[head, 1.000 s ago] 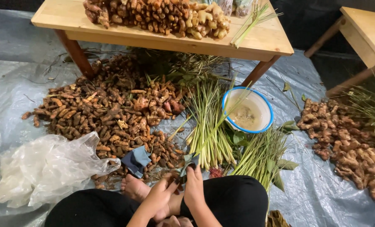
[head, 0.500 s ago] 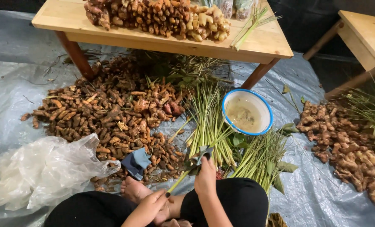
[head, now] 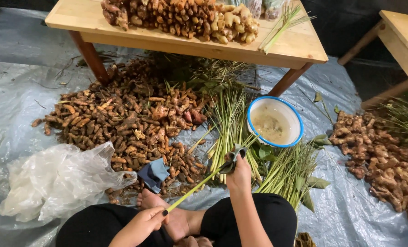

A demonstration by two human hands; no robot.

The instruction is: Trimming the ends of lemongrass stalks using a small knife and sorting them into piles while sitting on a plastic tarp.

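Lemongrass stalk held by left hand, right hand (with cloth).

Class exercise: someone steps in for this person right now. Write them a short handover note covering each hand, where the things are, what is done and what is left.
Left hand: pinches the near end of a lemongrass stalk over the lap.
Right hand: grips a grey cloth wrapped round the stalk's far end.
Around: bundle of stalks on the tarp ahead, bowl of cloudy water to its right, root pile to the left, blue cloth by the foot.
Done: cannot tell how many stalks are wiped.
Left: the stalk in hand; the bundle remains on the tarp.
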